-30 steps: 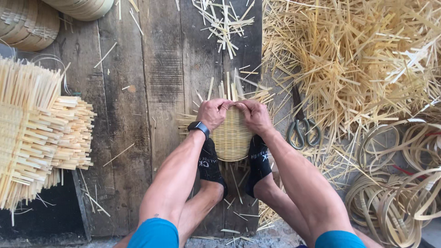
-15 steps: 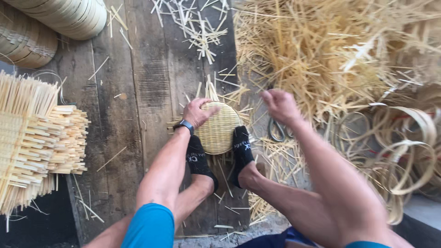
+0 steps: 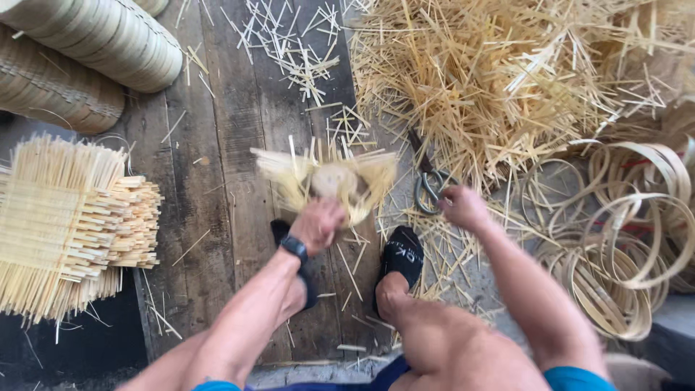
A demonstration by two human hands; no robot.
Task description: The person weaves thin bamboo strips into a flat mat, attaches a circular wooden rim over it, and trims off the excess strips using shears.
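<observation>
The left hand (image 3: 318,223) was clenched around a small round woven mat (image 3: 329,181), its flat disc of tight pale weave blurred, with loose strip ends fanning out stiffly on both sides. The mat was held above the worn grey floor planks (image 3: 232,181), in front of the person's dark slippers (image 3: 402,255). To the right of the mat, the right hand (image 3: 463,208) rested just beside a pair of metal scissors (image 3: 428,181), its fingers curled loosely and grasping nothing that could be seen. Beyond the scissors, further right of the mat, lay a tangled heap of straw-coloured strips (image 3: 507,72) and thin curled hoops (image 3: 622,239). Left of the mat sat a stack of square woven panels (image 3: 72,224) with bristly fringes.
</observation>
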